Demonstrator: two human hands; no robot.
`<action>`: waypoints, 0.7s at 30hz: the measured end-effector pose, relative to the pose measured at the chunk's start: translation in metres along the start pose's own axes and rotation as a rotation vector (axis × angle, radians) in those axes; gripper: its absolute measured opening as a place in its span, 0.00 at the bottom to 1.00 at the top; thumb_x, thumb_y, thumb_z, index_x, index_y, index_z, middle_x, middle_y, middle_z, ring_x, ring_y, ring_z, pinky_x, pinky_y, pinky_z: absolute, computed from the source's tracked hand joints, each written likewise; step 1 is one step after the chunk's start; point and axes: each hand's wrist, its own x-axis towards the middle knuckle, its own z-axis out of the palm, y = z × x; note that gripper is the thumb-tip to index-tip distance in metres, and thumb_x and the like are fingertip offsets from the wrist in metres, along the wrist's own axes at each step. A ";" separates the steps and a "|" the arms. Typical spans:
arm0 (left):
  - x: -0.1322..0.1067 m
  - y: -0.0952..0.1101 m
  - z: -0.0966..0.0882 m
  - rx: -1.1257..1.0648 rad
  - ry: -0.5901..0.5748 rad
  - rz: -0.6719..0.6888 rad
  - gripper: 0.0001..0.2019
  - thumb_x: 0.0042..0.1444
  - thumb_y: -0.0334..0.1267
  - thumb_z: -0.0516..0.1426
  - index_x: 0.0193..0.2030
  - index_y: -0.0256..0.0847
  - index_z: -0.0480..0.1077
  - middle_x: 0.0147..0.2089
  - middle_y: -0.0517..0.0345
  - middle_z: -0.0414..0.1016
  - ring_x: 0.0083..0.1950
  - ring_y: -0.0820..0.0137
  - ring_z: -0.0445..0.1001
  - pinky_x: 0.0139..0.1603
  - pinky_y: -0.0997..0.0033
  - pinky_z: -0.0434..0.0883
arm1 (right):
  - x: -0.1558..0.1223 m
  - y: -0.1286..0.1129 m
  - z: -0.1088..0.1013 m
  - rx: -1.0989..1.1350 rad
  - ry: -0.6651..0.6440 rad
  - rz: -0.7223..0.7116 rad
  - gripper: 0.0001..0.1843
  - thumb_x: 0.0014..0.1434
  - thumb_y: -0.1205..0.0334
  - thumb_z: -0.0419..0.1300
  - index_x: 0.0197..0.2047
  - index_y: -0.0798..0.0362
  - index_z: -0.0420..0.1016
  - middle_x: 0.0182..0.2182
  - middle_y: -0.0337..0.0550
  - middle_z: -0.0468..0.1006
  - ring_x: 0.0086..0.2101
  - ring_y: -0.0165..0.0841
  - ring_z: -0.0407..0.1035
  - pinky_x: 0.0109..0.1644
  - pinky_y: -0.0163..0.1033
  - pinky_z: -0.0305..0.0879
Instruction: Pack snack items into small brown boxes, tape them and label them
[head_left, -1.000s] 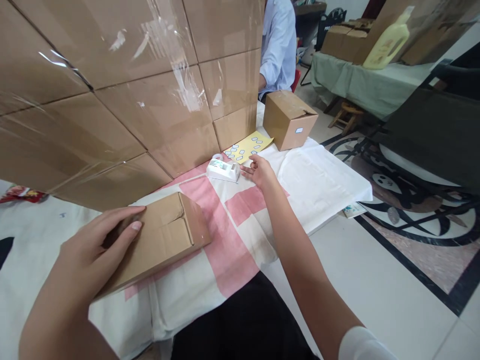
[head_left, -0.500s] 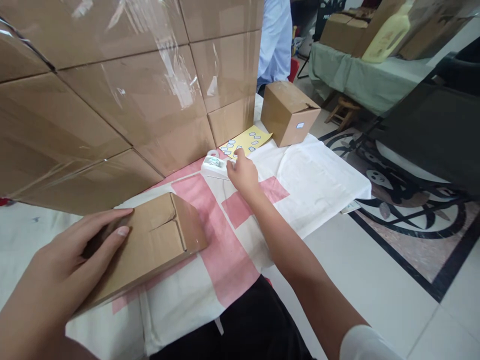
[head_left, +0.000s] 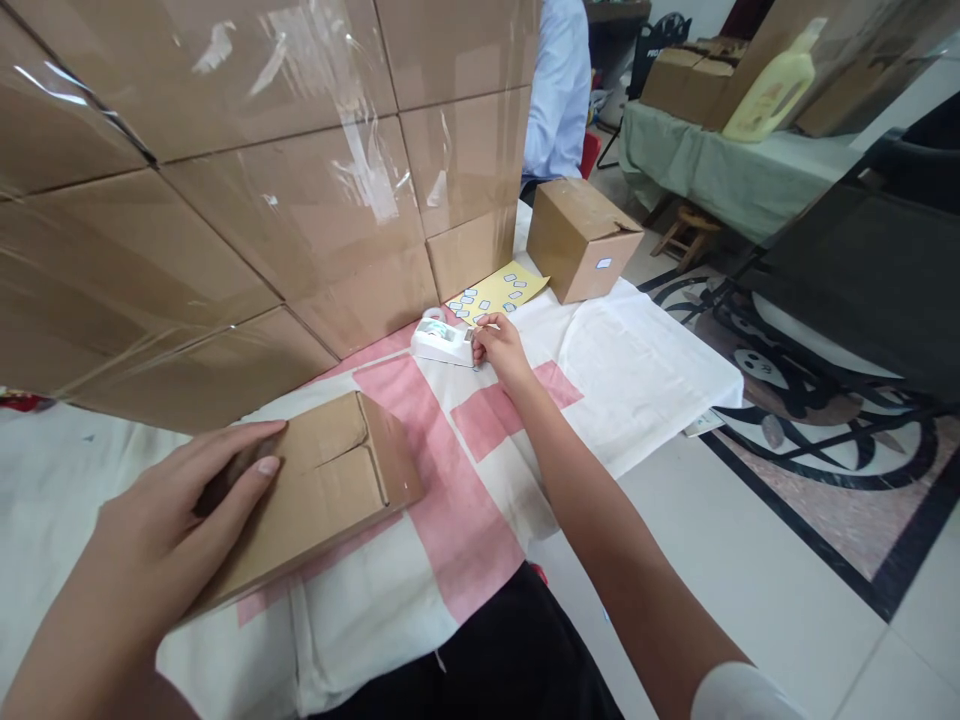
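A closed cardboard box [head_left: 330,450] lies in front of me, its flap seam slightly torn. Across its top and far side rests my left hand [head_left: 180,520], thumb and index finger apart on the cardboard, the other fingers hidden. My right hand [head_left: 501,348] reaches forward, fingers closed in a pinch at the cutter end of a white tape dispenser [head_left: 442,345]. A strip of tape in those fingers is too thin to make out. Just behind the dispenser lies a yellow sheet [head_left: 531,292] with several small white labels outlined in blue.
Large taped cartons [head_left: 292,220] are stacked like a wall along the back left. Another cardboard box [head_left: 581,235] with a small label stands at the table's far end. A pink and white cloth [head_left: 465,540] covers the table. Beyond the cartons shows a person's light blue sleeve [head_left: 559,90].
My right hand stays at the dispenser, its fingers now drawn more closely against the cutter end. My left hand keeps its place on the box. The view has shifted slightly.
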 end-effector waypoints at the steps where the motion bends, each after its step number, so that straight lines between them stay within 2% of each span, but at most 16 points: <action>1: -0.001 0.002 -0.001 -0.007 -0.006 -0.005 0.23 0.63 0.62 0.49 0.57 0.57 0.71 0.59 0.63 0.76 0.55 0.60 0.74 0.51 0.63 0.66 | -0.001 0.001 -0.001 0.013 -0.009 -0.007 0.12 0.51 0.63 0.61 0.36 0.47 0.60 0.19 0.26 0.68 0.18 0.26 0.61 0.22 0.30 0.60; 6: -0.001 0.008 -0.003 -0.032 -0.016 -0.030 0.21 0.64 0.59 0.50 0.57 0.56 0.71 0.60 0.64 0.75 0.56 0.62 0.74 0.52 0.64 0.65 | -0.003 -0.002 -0.003 0.050 -0.023 -0.027 0.13 0.47 0.64 0.60 0.34 0.47 0.59 0.20 0.28 0.68 0.22 0.26 0.60 0.27 0.29 0.57; 9: -0.002 0.009 -0.004 -0.025 -0.022 -0.014 0.22 0.64 0.58 0.50 0.58 0.53 0.71 0.60 0.60 0.75 0.57 0.61 0.73 0.53 0.64 0.66 | -0.004 -0.006 -0.004 0.095 -0.040 -0.009 0.15 0.44 0.64 0.60 0.34 0.47 0.57 0.20 0.27 0.66 0.23 0.26 0.59 0.27 0.30 0.55; 15: -0.003 0.004 -0.002 -0.026 -0.014 0.053 0.19 0.66 0.56 0.50 0.59 0.55 0.69 0.61 0.61 0.75 0.61 0.61 0.71 0.58 0.60 0.66 | 0.000 -0.012 -0.007 0.183 -0.057 0.048 0.20 0.44 0.60 0.64 0.35 0.45 0.55 0.22 0.26 0.64 0.23 0.27 0.60 0.28 0.31 0.58; 21: 0.000 -0.002 -0.001 -0.028 -0.021 0.058 0.20 0.65 0.57 0.51 0.58 0.57 0.70 0.61 0.63 0.75 0.61 0.60 0.73 0.58 0.62 0.68 | 0.005 -0.011 -0.010 0.210 -0.058 0.105 0.22 0.44 0.58 0.67 0.35 0.46 0.56 0.20 0.26 0.65 0.23 0.27 0.61 0.28 0.31 0.59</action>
